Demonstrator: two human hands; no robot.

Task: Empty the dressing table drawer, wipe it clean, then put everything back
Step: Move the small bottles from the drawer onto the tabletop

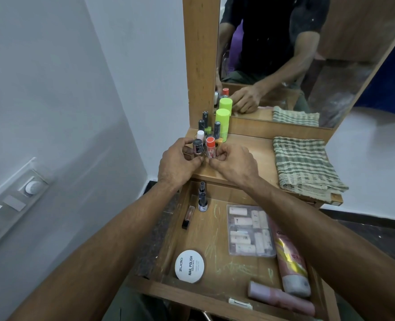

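**Inspector:** Status, left to right?

**Assistant:** Emptying stage, by my reading. The left hand (178, 162) has its grip closed round a dark-capped nail polish bottle (197, 147), standing it on the tabletop (249, 154). Just beside it, the right hand (234, 164) pinches the base of an orange-capped tube (210, 148); whether that tube already bears on the wood, I cannot tell.

**Inspector:** Where should they go?

**Assistant:** Tight against the cluster behind, near the green canister (222, 123), upright, released one at a time so neither topples its neighbours. Keep them well apart from the checked cloth (305, 167), which the wiping will need.

**Inspector:** And the drawer (166, 246)?

**Assistant:** Open, far from empty. Remaining, left to right: a slim lip-gloss tube (188, 216), small spray bottles (202, 198), the round nail polish remover tin (189, 266), a clear pouch of sachets (249, 230), a pink tube (291, 260), a pink bottle (279, 297).

**Inspector:** Risk?

**Assistant:** Crowding. The small bottles look tippy.
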